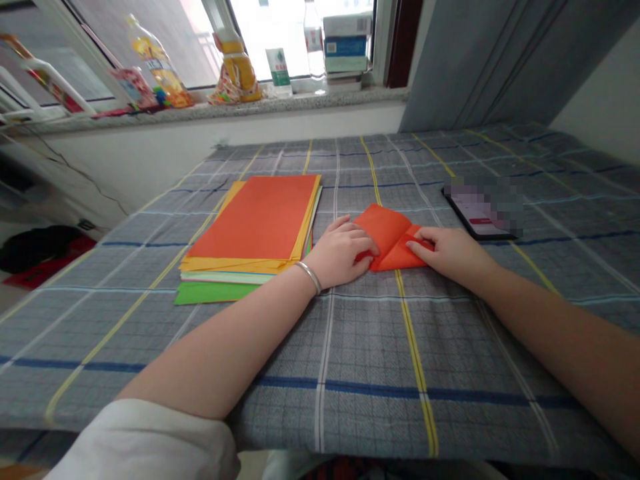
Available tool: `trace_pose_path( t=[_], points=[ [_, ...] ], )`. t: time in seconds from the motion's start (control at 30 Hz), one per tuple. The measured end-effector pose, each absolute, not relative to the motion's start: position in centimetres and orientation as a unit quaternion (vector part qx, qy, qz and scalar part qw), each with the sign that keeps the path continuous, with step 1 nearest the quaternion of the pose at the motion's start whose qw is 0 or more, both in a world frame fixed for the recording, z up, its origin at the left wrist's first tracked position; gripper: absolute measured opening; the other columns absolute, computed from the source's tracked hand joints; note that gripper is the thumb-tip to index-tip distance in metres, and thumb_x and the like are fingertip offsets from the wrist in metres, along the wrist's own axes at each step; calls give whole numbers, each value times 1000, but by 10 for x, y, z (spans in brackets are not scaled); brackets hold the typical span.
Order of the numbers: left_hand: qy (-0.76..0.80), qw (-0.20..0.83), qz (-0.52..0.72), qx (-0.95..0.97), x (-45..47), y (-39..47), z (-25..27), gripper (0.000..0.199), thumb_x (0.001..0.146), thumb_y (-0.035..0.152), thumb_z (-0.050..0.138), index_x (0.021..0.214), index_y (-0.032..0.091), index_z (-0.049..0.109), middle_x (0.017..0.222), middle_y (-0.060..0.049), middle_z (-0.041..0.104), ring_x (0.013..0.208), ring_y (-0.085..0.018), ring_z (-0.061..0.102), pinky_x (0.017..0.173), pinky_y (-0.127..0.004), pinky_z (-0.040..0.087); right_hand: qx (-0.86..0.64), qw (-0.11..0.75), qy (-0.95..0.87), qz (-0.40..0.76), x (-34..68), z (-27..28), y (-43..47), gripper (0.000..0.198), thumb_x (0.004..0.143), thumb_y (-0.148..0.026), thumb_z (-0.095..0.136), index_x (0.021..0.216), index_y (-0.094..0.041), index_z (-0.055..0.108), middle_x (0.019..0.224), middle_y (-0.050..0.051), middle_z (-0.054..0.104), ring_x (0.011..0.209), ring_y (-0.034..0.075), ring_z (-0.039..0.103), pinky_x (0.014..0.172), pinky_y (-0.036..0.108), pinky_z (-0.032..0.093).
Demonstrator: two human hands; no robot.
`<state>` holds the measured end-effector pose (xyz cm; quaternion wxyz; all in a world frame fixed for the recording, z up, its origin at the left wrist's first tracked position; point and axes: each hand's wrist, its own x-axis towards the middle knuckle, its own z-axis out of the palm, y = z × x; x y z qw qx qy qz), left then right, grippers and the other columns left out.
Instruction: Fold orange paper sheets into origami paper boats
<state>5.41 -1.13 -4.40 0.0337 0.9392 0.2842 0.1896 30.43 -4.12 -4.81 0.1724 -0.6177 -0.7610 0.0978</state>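
Observation:
A folded sheet of orange paper (384, 225) lies on the checked tablecloth between my hands, with a crease running across it. My left hand (345, 250) grips its left edge, fingers curled and thumb near the lower corner; a silver bangle circles that wrist. On the paper's right side, my right hand (445, 250) pinches a folded flap between thumb and fingers. Parts of the paper are hidden beneath both hands. Just left of my left hand rests a stack of coloured paper (255, 220), orange on top, with yellow, pale and green sheets showing below.
A phone (480, 210) with a partly blurred screen lies beyond my right hand. The checked tablecloth (370, 347) reaches the near table edge. Along the windowsill (200, 115) stand bottles, a green-and-white tube (279, 70) and stacked boxes (346, 47). A grey curtain (470, 60) hangs at the right.

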Motion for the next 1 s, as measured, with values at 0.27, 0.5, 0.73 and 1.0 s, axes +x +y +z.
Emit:
trace_pose_path(
  t=[0.27, 0.5, 0.73, 1.0],
  points=[
    [516, 33, 213, 829, 56, -21, -40, 56, 90, 38, 62, 141, 17, 54, 140, -17, 48, 132, -34, 46, 115, -53, 37, -647, 123, -751, 51, 300, -47, -42, 34, 91, -48, 46, 90, -23, 69, 84, 8, 72, 74, 25, 61, 61, 35, 34],
    [485, 79, 189, 850, 64, -23, -52, 73, 88, 54, 66, 151, 24, 42, 160, -15, 30, 152, -39, 20, 124, -63, 15, -652, 105, -750, 32, 296, -45, -42, 30, 92, -45, 47, 90, -22, 67, 76, 6, 69, 68, 23, 58, 59, 34, 32],
    [472, 85, 160, 863, 67, -25, -51, 63, 88, 48, 68, 143, 22, 52, 158, -17, 33, 150, -38, 26, 123, -66, 13, -653, 137, -743, 47, 300, -51, -38, 26, 90, -44, 50, 86, -23, 65, 76, 6, 68, 67, 22, 57, 59, 34, 34],
    [383, 79, 178, 903, 65, -25, -50, 54, 85, 42, 76, 134, 26, 61, 144, -9, 58, 142, -33, 41, 123, -66, 13, -648, 160, -743, 55, 304, -56, -34, 20, 86, -42, 55, 76, -24, 57, 74, 5, 66, 67, 22, 58, 62, 34, 38]
  ],
)
